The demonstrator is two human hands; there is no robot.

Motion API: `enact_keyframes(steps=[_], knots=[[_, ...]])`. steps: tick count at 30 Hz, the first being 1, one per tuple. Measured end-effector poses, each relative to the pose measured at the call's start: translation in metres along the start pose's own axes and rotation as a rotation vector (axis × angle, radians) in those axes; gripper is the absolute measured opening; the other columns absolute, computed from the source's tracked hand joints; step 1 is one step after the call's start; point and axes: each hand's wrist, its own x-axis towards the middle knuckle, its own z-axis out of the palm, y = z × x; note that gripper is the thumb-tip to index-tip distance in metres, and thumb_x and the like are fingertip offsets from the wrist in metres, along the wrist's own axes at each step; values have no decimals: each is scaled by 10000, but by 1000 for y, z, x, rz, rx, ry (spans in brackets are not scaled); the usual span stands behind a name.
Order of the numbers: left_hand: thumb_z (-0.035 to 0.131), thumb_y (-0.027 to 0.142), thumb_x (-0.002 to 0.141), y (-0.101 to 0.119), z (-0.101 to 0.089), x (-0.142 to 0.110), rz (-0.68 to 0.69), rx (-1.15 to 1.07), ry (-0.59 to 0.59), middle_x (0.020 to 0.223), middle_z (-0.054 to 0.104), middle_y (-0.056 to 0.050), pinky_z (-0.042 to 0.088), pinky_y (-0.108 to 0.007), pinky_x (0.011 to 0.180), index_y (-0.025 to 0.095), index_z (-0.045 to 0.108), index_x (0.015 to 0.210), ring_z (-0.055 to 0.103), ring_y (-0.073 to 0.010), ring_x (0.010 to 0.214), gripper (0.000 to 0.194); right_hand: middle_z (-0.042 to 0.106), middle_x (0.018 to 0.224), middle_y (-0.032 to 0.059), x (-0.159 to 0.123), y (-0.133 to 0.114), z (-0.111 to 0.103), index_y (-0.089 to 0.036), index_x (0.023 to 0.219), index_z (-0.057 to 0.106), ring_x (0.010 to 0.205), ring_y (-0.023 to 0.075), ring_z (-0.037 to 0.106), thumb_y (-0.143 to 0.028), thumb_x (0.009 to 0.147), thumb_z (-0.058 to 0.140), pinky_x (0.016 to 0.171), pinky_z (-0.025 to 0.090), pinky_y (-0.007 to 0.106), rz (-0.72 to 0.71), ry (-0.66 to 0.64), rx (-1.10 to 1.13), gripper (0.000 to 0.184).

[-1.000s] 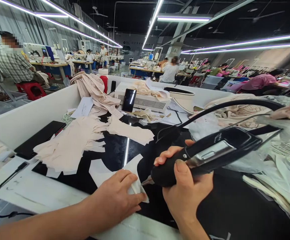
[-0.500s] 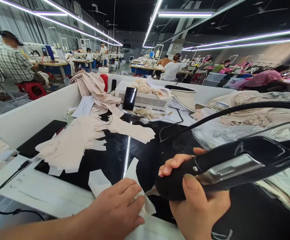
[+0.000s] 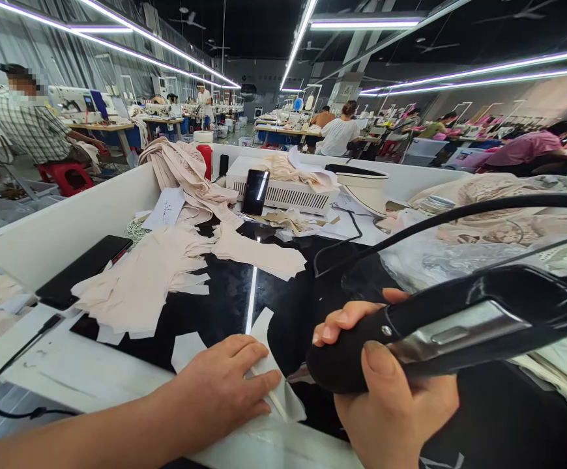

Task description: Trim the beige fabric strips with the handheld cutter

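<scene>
My right hand [image 3: 401, 391] is wrapped round the handle of a black steam iron [image 3: 459, 326] with a silver lever along its side. The iron's tip points left, and its sole is mostly hidden under the handle. Close by, my left hand [image 3: 229, 387] presses its bent fingertips onto a white fabric piece [image 3: 264, 326] at the front edge of the black table surface. A thin pale strip [image 3: 277, 405] sticks out from under these fingers. Another white corner [image 3: 186, 348] shows past the knuckles.
Beige fabric pieces [image 3: 131, 286] lie on the left. A phone [image 3: 255, 192] leans on a white vented box [image 3: 283, 195]. Behind the iron are a black hose [image 3: 440, 218] and bagged fabric [image 3: 430, 257]. White panels [image 3: 92, 221] edge the table; people sit beyond.
My left hand has shifted slightly left and up, uncovering the thin strip on the white fabric piece. The iron in my right hand stays almost where it was; the view has shifted slightly.
</scene>
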Motion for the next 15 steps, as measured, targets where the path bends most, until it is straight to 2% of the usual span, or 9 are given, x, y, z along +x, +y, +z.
enact_keyframes(steps=[15], knots=[[729,406,1056,6,4,-2,-6,6,-8,1314,748,-131,602,-371,1090,164,686,1293,706,-260,1225,341,696,767,-46,3,3,5,-268,1159,664,545,163,653,-371,836,888,517,582,315,-5,22,25,406]])
